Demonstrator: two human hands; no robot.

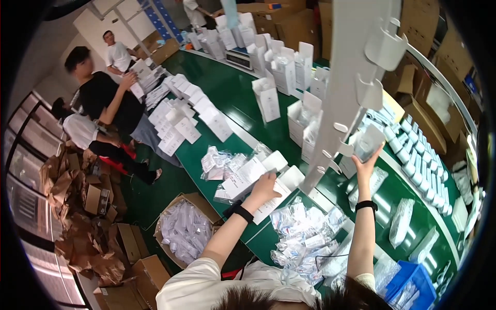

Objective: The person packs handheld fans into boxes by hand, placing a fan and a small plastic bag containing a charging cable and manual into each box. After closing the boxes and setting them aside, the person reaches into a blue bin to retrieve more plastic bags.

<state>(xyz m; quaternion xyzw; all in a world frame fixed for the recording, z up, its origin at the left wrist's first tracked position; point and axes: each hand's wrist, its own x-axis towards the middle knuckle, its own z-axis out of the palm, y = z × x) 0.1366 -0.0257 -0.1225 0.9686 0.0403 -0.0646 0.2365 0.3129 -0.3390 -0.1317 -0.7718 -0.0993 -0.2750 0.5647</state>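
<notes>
My left hand (265, 188) is stretched over the bench, its fingers closed on the edge of a white printed carton (244, 179) that lies tilted. Close under that wrist lies another white carton (267, 209); open flaps (292, 177) stand up beside it. On the far side of the grey post, my right hand (366, 166) grips a small white carton (368, 140) whose top looks open, with something translucent showing in it. Small clear-bagged parts (219, 163) lie left of my left hand. A heap of similar bagged parts (305, 232) lies between my forearms.
A grey slotted post (341, 93) rises between my hands. Open white cartons (266, 98) stand on the green bench. Rows of white cylindrical items (421, 160) line the right. A blue bin (411, 287) and a cardboard box of bags (170, 206) are near. People stand at left.
</notes>
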